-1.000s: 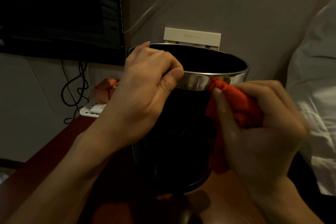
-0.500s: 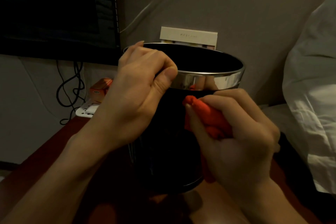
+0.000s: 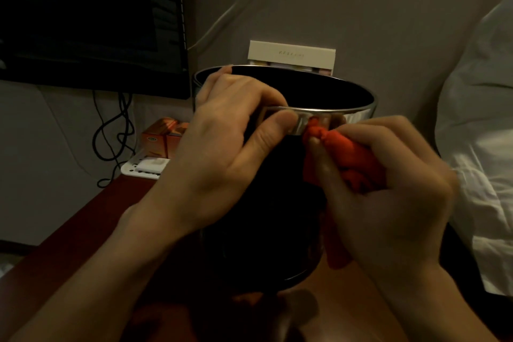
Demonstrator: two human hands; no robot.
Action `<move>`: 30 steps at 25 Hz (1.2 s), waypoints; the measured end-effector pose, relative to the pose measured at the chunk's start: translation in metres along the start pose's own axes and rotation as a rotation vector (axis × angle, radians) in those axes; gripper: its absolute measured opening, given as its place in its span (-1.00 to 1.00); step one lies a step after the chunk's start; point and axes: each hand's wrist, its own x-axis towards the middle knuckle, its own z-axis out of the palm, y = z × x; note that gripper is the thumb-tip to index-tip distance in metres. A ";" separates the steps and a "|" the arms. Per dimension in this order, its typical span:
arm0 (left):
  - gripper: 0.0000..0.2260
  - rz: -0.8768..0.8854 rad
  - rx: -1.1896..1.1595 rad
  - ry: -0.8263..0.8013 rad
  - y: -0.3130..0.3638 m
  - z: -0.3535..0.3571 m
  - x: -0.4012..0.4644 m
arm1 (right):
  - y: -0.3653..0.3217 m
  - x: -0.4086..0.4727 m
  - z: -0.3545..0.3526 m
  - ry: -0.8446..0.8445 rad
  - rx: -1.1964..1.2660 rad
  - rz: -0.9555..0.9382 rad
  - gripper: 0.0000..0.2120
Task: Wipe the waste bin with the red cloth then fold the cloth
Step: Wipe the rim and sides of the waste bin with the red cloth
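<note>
**Rim wipe, dim room**

Dim room, beige wall behind. Dark flat screen (image 3: 88, 16) upper left w/ black cables (image 3: 111, 130) hanging below. Reddish-brown wooden tabletop (image 3: 83, 219) under everything. Back left on it: orange cardboard box (image 3: 162, 137) beside white plastic tray (image 3: 144, 165). Cream card box (image 3: 291, 57) against wall, directly behind bin. White rumpled bedding (image 3: 480, 147) at right edge.

Tall black cylindrical waste bin w/ shiny metal rim band (image 3: 263, 216) standing upright at centre of tabletop, open top toward camera.

Left hand (image 3: 222, 153) clamped over near-left rim: fingers curled inside, thumb pressed flat on outside of metal band. Right hand (image 3: 388, 197) closed round bunched red cloth (image 3: 344, 158), fingers wrapped on top, thumb underneath; cloth tip pushed against metal band just beside left thumb. Loose cloth tail hanging down bin's side below palm.

Vs 0.5 s ago: cloth up from black wall under band to band itself, now nearly touching left thumb. Left-hand hold unchanged. Vs 1 s ago: cloth further left along rim. Cloth not yet folded.
</note>
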 end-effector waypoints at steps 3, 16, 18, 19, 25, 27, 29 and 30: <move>-0.85 -0.026 -0.027 0.018 -0.008 -0.003 0.002 | -0.005 -0.008 0.009 -0.005 0.012 0.007 -0.84; -0.86 -0.059 -0.098 0.046 -0.021 -0.004 0.002 | -0.021 -0.029 0.025 -0.023 -0.073 -0.005 -0.86; -0.87 -0.060 -0.096 0.045 -0.020 -0.004 0.002 | -0.012 -0.017 0.013 0.061 -0.083 0.028 -0.84; -0.87 -0.059 -0.093 0.053 -0.020 -0.003 0.002 | -0.009 -0.011 0.007 0.108 -0.085 0.050 -0.82; -0.86 -0.071 -0.097 0.069 -0.021 -0.003 0.001 | -0.015 -0.028 0.024 0.030 -0.043 -0.002 -0.87; -0.85 -0.079 -0.098 0.071 -0.020 -0.002 0.001 | -0.010 -0.020 0.018 0.051 -0.010 0.016 -0.86; -0.84 -0.089 -0.094 0.084 -0.019 -0.002 0.001 | -0.007 -0.015 0.013 0.082 -0.002 0.043 -0.85; -0.84 -0.092 -0.091 0.088 -0.018 -0.002 0.000 | -0.008 -0.015 0.014 0.086 0.000 0.049 -0.86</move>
